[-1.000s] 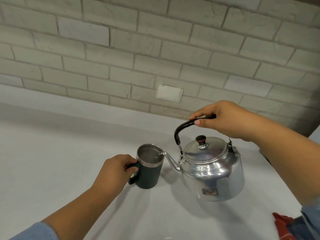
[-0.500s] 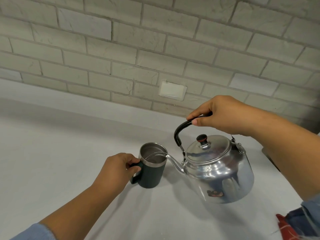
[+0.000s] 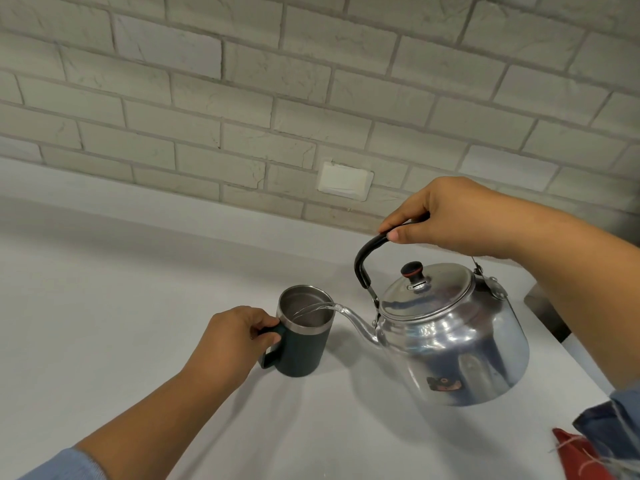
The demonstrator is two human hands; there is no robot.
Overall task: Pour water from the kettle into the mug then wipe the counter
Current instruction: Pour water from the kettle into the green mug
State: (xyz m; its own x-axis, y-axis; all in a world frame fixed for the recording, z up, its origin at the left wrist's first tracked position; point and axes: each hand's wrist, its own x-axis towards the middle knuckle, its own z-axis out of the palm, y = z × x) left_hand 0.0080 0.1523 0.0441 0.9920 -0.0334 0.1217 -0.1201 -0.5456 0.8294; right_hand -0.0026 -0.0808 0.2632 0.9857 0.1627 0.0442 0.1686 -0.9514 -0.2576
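Right of centre in the frame, the right hand [image 3: 457, 216] is curled round the top of the black handle [image 3: 363, 261] of a shiny metal kettle [image 3: 457, 341], thumb tip showing on the near side of the grip. The kettle is held off the white bench [image 3: 104, 306] and tilted toward the left of the frame, lid [image 3: 429, 289] on, with its black knob [image 3: 411, 270] uppermost. Its thin curved spout [image 3: 360, 323] ends just over the rim of a dark green mug [image 3: 304, 351] at the centre, and a clear stream of water [image 3: 311, 308] arcs from the spout tip into the steel-lined inside (how full the mug is cannot be told). The mug stands upright on the bench. The left hand [image 3: 235, 337], reaching in from the lower left, grips the mug's handle, fingers wrapped through it and thumb on top by the rim. A pale blue sleeve [image 3: 62, 465] shows at the bottom left edge. In the lower right corner lies a red cloth [image 3: 575, 459], partly covered by a blue sleeve edge. Behind the bench rises a pale brick wall [image 3: 242, 98] with a blank white plate [image 3: 344, 181] set in it, above the mug.
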